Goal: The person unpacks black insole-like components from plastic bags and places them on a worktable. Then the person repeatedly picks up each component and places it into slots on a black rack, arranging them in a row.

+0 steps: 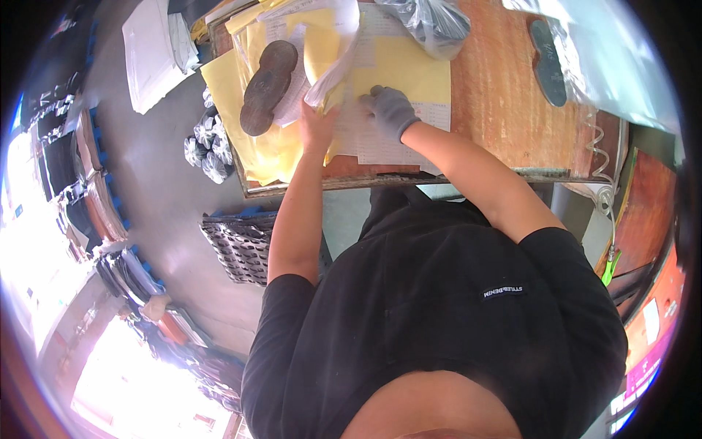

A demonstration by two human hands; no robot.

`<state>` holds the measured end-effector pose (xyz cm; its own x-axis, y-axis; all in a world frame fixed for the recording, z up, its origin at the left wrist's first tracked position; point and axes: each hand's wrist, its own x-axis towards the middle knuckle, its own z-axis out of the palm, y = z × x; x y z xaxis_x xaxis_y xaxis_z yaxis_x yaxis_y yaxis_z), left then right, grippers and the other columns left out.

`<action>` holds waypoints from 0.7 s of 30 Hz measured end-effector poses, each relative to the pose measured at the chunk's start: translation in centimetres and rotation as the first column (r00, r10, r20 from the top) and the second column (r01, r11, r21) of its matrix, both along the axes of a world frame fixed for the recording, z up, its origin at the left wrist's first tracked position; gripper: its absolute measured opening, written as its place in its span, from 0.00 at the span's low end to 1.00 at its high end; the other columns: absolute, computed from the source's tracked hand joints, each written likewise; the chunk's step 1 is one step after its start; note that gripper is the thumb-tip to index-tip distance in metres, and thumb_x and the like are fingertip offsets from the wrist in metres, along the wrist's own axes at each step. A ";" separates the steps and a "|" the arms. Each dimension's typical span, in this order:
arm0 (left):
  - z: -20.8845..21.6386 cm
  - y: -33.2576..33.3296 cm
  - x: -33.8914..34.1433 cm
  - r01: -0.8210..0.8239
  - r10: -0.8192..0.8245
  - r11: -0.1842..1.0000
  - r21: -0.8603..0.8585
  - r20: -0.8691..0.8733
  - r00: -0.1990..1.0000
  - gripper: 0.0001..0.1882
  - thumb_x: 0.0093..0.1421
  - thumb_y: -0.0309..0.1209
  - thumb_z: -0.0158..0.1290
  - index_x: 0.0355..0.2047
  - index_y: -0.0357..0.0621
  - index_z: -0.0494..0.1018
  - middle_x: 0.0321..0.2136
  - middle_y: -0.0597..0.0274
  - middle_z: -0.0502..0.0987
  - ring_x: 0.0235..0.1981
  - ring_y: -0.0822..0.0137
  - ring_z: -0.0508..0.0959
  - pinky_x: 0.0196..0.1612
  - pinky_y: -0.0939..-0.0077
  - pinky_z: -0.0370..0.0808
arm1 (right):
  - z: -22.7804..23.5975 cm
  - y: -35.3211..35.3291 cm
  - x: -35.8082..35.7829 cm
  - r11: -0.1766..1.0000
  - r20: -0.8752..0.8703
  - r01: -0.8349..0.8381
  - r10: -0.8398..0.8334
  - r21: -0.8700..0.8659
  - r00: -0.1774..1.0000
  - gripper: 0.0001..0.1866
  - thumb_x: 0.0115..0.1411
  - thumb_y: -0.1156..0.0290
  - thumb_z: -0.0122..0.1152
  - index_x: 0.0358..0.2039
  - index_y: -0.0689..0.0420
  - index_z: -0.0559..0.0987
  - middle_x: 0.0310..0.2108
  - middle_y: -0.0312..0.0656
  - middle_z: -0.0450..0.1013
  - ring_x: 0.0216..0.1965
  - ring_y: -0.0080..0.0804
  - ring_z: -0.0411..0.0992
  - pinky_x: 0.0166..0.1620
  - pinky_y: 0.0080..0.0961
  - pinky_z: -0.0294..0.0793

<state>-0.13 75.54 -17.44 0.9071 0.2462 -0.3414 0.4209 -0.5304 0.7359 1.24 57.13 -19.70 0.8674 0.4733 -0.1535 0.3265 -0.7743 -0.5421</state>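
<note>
My left hand, bare, is closed on the lower edge of some lifted, curling paper sheets. My right hand wears a grey glove and rests over white printed sheets on the table. Its fingers point left and look slightly apart, their tips blurred, with nothing visible in them. A dark brown shoe sole lies on yellow papers left of my left hand. Beyond my right hand sits a clear plastic bag with something dark inside.
The wooden table carries a dark green shoe sole and clear plastic sheeting at the right. A coiled clear hose hangs at its right edge. Bundled bags and a patterned basket stand on the left.
</note>
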 end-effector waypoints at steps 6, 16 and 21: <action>-1.0 -0.1 -0.4 0.004 -0.005 1.000 0.027 0.039 0.999 0.37 0.45 0.34 0.62 0.55 0.42 0.59 0.45 0.47 0.72 0.48 0.53 0.72 0.49 0.65 0.68 | -0.7 0.7 -0.2 0.999 0.083 0.032 -0.031 -0.016 0.996 0.10 0.47 0.68 0.57 0.33 0.50 0.77 0.31 0.42 0.71 0.33 0.45 0.71 0.37 0.39 0.71; -0.3 -0.3 -0.4 0.004 -0.004 1.000 -0.002 0.000 1.000 0.37 0.45 0.34 0.62 0.55 0.43 0.59 0.47 0.49 0.71 0.49 0.53 0.71 0.49 0.64 0.68 | 0.0 1.0 -0.4 0.995 0.031 -0.010 0.013 -0.097 0.999 0.13 0.52 0.69 0.50 0.39 0.48 0.77 0.34 0.40 0.72 0.37 0.40 0.72 0.42 0.36 0.68; 0.0 -0.7 -0.5 -0.016 0.015 1.000 0.010 0.046 0.999 0.36 0.45 0.34 0.62 0.54 0.44 0.59 0.47 0.49 0.70 0.49 0.53 0.70 0.49 0.63 0.67 | 0.3 1.2 0.3 0.994 -0.059 0.014 -0.021 -0.111 0.998 0.13 0.52 0.69 0.51 0.38 0.48 0.77 0.35 0.40 0.72 0.39 0.40 0.72 0.42 0.36 0.68</action>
